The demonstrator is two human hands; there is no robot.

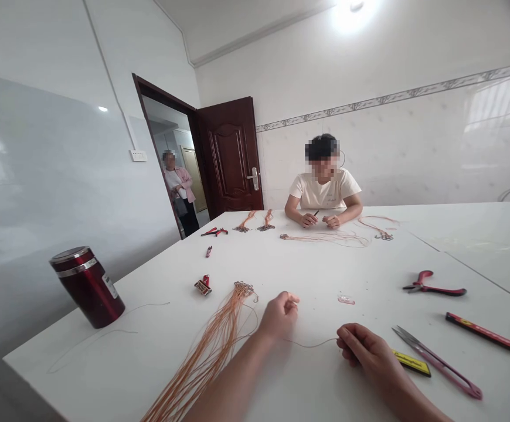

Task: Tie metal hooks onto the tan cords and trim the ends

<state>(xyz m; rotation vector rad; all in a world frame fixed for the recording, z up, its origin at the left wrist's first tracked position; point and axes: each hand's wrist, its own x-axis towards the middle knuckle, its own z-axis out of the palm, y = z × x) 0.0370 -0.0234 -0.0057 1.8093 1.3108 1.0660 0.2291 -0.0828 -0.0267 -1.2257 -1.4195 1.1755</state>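
Note:
My left hand [280, 315] is closed over the white table, its fingers pinched; what sits between the fingertips is too small to make out. To its right, my right hand [363, 346] pinches a thin orange line [310, 346], which sags leftward and passes behind my left wrist. Beside my left forearm lies a long bundle of orange lines [213, 343], with metal hooks [243, 287] gathered at its far end. A small clear packet [346, 299] with red print lies beyond my right hand.
Scissors [439, 363], a yellow case [413, 363], a red-black case [486, 334] and red pliers [435, 287] lie right. A red thermos [88, 287] stands left. A person [324, 187] sits opposite, near more hook bundles [266, 225]. Another person [179, 184] stands in the doorway.

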